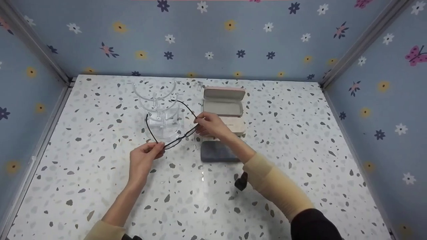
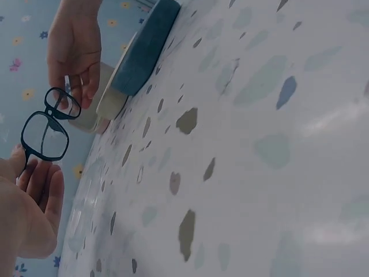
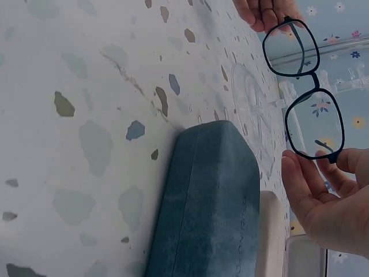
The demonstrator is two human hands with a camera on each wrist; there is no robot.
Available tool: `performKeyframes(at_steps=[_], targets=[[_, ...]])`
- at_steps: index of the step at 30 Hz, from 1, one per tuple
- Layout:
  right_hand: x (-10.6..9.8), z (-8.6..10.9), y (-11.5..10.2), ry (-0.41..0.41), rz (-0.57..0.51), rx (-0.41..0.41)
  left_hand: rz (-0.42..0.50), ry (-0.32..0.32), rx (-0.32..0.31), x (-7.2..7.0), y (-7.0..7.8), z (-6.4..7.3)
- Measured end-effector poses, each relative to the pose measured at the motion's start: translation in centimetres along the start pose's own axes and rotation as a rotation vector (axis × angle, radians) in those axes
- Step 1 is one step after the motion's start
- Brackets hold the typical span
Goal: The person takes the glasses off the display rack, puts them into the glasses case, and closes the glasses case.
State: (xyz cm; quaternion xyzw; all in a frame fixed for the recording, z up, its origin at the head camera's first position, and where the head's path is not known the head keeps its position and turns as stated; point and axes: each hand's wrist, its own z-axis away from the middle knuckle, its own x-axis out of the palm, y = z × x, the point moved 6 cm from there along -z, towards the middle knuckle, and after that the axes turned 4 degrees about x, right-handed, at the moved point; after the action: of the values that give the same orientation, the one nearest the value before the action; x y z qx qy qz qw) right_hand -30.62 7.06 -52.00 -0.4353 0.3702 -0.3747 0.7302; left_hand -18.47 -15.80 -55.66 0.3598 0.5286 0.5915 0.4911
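Observation:
A pair of black-framed eyeglasses [image 1: 181, 138] is held up between both hands, temples spread out and pointing toward the back. My left hand [image 1: 145, 159] pinches the frame at its left hinge corner. At the other hinge corner, my right hand [image 1: 213, 126] pinches the frame between thumb and fingers. Both lenses show in the left wrist view, where the eyeglasses [image 2: 45, 136] hang above the tabletop. Behind them stands a clear acrylic display stand [image 1: 162, 115] with several curved arms; in the head view the glasses partly overlap it.
Right of the stand, an open glasses case [image 1: 223, 108] with a grey lining sits at the back. In front of it lies a closed cream case [image 1: 238, 126], then a dark blue-grey case [image 1: 217, 151], both partly behind my right arm. Flowered panels [image 1: 213, 40] border the speckled table [image 1: 186, 206].

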Motion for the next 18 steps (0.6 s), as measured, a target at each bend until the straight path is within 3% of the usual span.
performKeyframes(at_steps=[6,18], targets=[[-2.0,0.8,0.5,0.008,-0.011,-0.002,0.052,-0.024,-0.008,2.2,0.2,1.1],[-5.9,3.6,1.8,0.041,-0.026,-0.057,0.048,-0.080,-0.006,5.6,0.2,0.9]])
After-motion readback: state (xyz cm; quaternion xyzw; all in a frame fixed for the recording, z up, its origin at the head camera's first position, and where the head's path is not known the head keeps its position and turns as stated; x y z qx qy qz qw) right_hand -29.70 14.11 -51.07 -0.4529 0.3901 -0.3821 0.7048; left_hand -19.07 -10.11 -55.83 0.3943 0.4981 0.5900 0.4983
